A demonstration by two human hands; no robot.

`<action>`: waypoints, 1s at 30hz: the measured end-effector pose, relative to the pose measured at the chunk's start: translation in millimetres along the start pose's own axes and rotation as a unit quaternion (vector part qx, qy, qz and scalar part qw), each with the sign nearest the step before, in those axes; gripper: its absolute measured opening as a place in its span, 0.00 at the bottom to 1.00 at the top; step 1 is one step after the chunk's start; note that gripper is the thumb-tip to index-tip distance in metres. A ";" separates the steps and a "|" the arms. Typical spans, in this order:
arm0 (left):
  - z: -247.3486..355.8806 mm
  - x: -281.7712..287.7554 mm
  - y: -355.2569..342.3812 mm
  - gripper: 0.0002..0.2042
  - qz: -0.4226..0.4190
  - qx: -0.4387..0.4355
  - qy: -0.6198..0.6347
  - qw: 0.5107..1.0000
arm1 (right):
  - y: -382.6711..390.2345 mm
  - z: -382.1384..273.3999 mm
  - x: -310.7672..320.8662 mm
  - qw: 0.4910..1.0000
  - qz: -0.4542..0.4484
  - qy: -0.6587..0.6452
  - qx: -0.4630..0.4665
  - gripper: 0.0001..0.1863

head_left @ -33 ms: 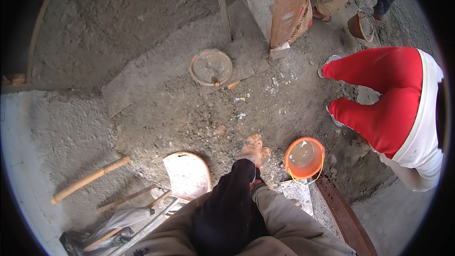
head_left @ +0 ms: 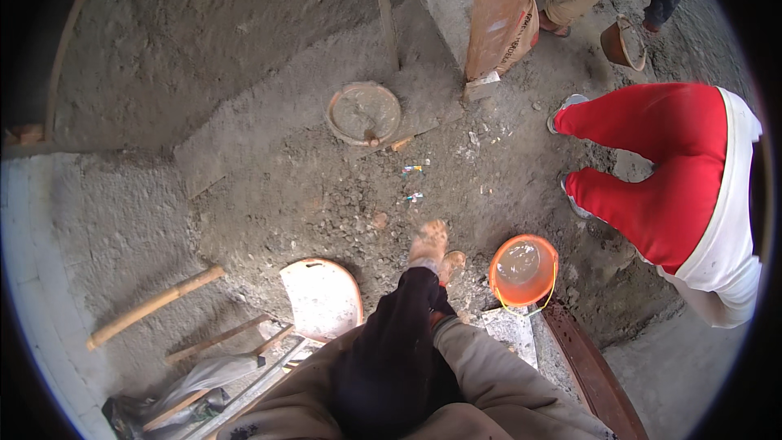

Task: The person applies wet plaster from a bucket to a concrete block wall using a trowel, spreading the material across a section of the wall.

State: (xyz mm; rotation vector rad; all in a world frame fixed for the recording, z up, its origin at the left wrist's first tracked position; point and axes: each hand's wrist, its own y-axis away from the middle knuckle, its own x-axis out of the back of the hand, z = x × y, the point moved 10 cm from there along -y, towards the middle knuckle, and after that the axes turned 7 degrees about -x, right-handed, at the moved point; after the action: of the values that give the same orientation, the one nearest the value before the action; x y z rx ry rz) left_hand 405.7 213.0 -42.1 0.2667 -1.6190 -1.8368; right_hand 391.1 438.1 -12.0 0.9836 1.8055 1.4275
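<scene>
Orange bucket (head_left: 525,290) — right of both hands (head_left: 429,239)

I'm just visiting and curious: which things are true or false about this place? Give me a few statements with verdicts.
1. The bucket beside the feet area is orange. True.
2. The bent-over person wears blue trousers. False: they are red.
3. The round basin is farther away than the bucket. True.
4. The pale panel lies right of the bucket. False: it lies left.
5. The wooden stick lies left of the panel. True.
</scene>
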 end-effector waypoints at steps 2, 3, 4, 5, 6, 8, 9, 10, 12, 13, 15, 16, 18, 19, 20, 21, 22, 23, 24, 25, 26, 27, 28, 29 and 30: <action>-13.1 -4.2 4.6 0.12 0.008 0.009 0.011 1.000 | 7.9 4.7 -4.4 0.999 -0.019 -0.046 -0.014 0.10; -13.0 -11.4 5.5 0.12 0.005 0.006 0.014 1.000 | 12.8 10.6 0.5 0.996 -0.023 -0.082 -0.023 0.10; -23.7 -28.7 24.3 0.12 -0.003 0.018 0.020 1.000 | 36.5 24.6 -4.4 0.991 -0.038 -0.118 -0.044 0.10; -33.4 -37.4 36.8 0.12 -0.002 0.024 0.020 0.999 | 51.4 30.2 -2.5 0.985 -0.051 -0.155 -0.057 0.10; -48.8 -20.1 26.1 0.12 0.010 0.036 0.016 0.999 | 32.4 8.1 4.9 0.981 -0.068 -0.176 -0.052 0.10; -72.0 -28.2 40.9 0.12 0.001 0.057 0.022 0.998 | 30.0 7.1 37.9 0.979 -0.061 -0.164 -0.106 0.10; -79.9 -21.8 47.4 0.12 0.011 0.066 0.027 0.997 | 14.1 4.6 64.9 0.986 -0.060 -0.089 -0.131 0.08; -86.6 -17.8 55.8 0.12 0.030 0.072 0.037 0.996 | -3.6 1.9 87.4 0.986 -0.067 -0.006 -0.153 0.10; -72.7 7.0 53.1 0.13 0.050 0.062 0.036 0.996 | -37.8 6.7 124.3 0.923 -0.218 -0.310 -0.066 0.12; -68.2 13.9 49.2 0.13 0.057 0.062 0.038 0.996 | -19.3 -22.7 156.1 0.979 -0.046 -0.198 -0.025 0.15; -35.7 37.2 30.1 0.13 0.066 0.038 0.029 0.997 | -3.6 -57.0 190.9 0.971 -0.027 -0.236 -0.040 0.22; -25.7 48.6 19.8 0.13 0.074 0.031 0.025 0.996 | -15.7 -74.7 197.1 0.958 -0.094 -0.269 0.045 0.25; -26.3 58.0 5.9 0.13 0.080 0.029 0.015 0.996 | -6.5 -117.9 179.1 0.834 -0.125 -0.536 0.039 0.28; 0.8 69.1 -14.6 0.13 0.080 -0.002 -0.002 0.997 | -55.6 -69.6 194.4 0.970 0.000 -0.240 -0.037 0.29; 15.4 78.4 -32.5 0.13 0.082 -0.016 -0.018 0.996 | -81.5 -60.6 188.8 0.995 0.043 -0.090 0.003 0.28; 25.8 83.8 -51.5 0.13 0.083 -0.028 -0.038 0.995 | -103.2 -59.6 169.6 0.994 0.079 0.062 0.045 0.27; 39.0 86.1 -73.5 0.13 0.078 -0.043 -0.056 0.994 | -122.2 -55.1 142.8 0.967 0.108 0.214 0.084 0.26; 51.6 88.4 -99.5 0.13 0.080 -0.054 -0.080 0.992 | -147.3 -57.8 109.3 0.915 0.130 0.359 0.132 0.25; 75.2 87.3 -131.1 0.14 0.078 -0.081 -0.105 0.988 | -196.7 -28.6 68.6 0.931 0.001 0.359 0.072 0.24; 82.2 80.5 -157.5 0.14 0.070 -0.090 -0.128 0.985 | -221.1 -17.1 29.5 0.941 -0.054 0.328 0.067 0.23; 89.4 73.6 -183.3 0.14 0.060 -0.101 -0.151 0.981 | -243.6 -7.1 -6.5 0.947 -0.105 0.299 0.057 0.22; 79.3 65.1 -201.0 0.14 0.043 -0.095 -0.173 0.979 | -255.9 -18.8 -34.3 0.961 -0.071 0.245 0.105 0.21; 77.0 53.7 -217.9 0.14 0.020 -0.096 -0.191 0.977 | -271.0 -16.6 -48.6 0.953 -0.009 0.269 0.142 0.22; 76.9 41.4 -230.2 0.15 -0.016 -0.100 -0.205 0.973 | -284.2 -9.4 -59.4 0.938 0.053 0.292 0.179 0.23; 79.5 42.5 -232.5 0.14 0.037 -0.129 -0.189 0.973 | -300.3 1.1 -75.9 0.951 0.014 0.267 0.155 0.24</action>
State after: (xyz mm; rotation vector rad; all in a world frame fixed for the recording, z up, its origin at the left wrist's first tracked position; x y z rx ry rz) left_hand 249.9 254.0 -232.4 -0.2718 -1.5801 -2.1047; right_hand 380.4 333.4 -303.3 0.8159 2.4792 1.5612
